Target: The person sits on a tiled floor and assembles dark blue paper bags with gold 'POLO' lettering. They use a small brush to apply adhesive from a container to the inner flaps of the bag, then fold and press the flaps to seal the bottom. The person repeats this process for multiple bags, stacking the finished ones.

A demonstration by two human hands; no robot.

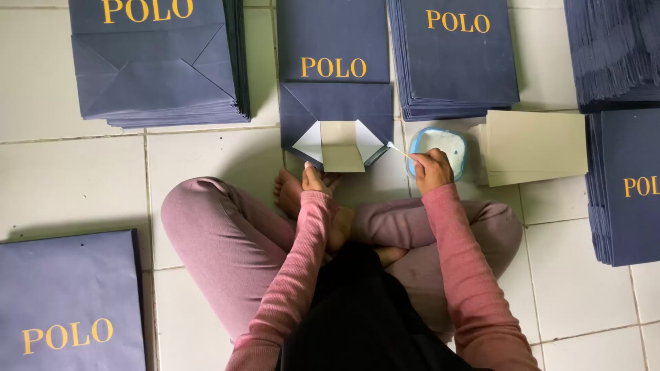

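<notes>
The left hand (315,180) presses fingers-together on the near edge of the open navy bag bottom (335,141), which lies flat on the tiled floor (75,178) at twelve o'clock from the crossed legs. The right hand (432,170) is clamped on a thin glue stick (399,150), its tip at the bag's three o'clock flap, beside the blue glue tub (440,145). It pays to spread the glue thinly along the flap edges, keeping the cream card insert (342,146) squared.
</notes>
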